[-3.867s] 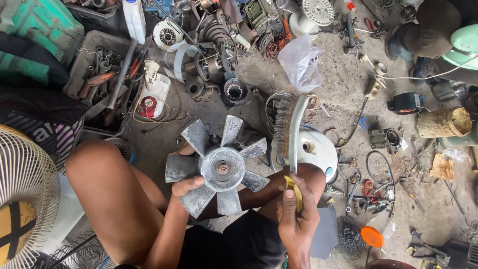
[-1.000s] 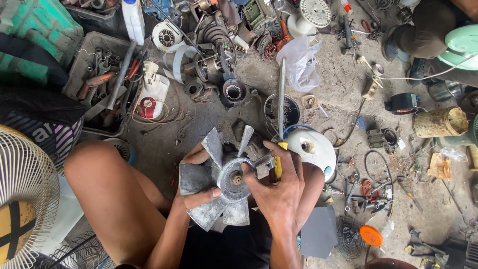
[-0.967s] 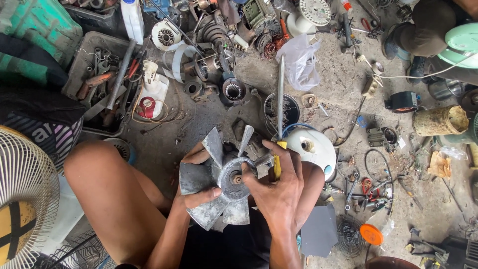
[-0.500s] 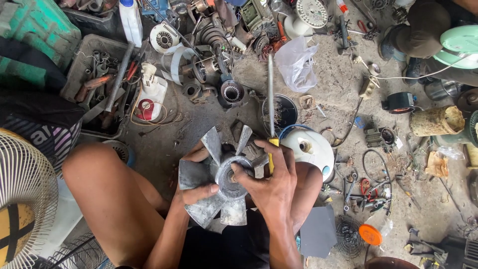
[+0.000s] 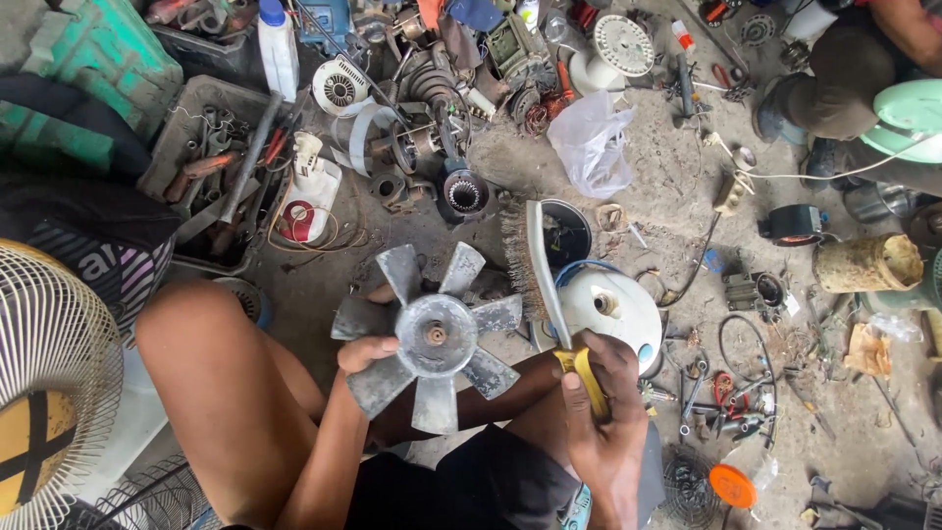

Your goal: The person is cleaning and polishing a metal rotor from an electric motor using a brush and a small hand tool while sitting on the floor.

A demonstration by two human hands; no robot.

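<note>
Hands first, nearest me: the left hand point(image 5: 365, 351) grips a grey metal fan blade point(image 5: 429, 337) by one of its vanes, holding it face-up above the person's bare knees, while the right hand point(image 5: 601, 412) is closed around the yellow handle of a wire brush point(image 5: 533, 263), bristles turned left and standing just clear of the blade's right vanes. It looks like a cleaning job caught between strokes; the next pass would need the bristles laid flat on a vane and the blade held firm against the push. Just beyond the brush sits a white round motor cover point(image 5: 613, 306) on the dusty concrete floor point(image 5: 677, 206). At the near left stands a cream fan guard point(image 5: 54, 378). Farther off lie a tray of tools point(image 5: 211, 167), a clear plastic bag point(image 5: 592, 142), motor parts, and at the far right another person's leg beside a pale green fan housing point(image 5: 908, 113).
</note>
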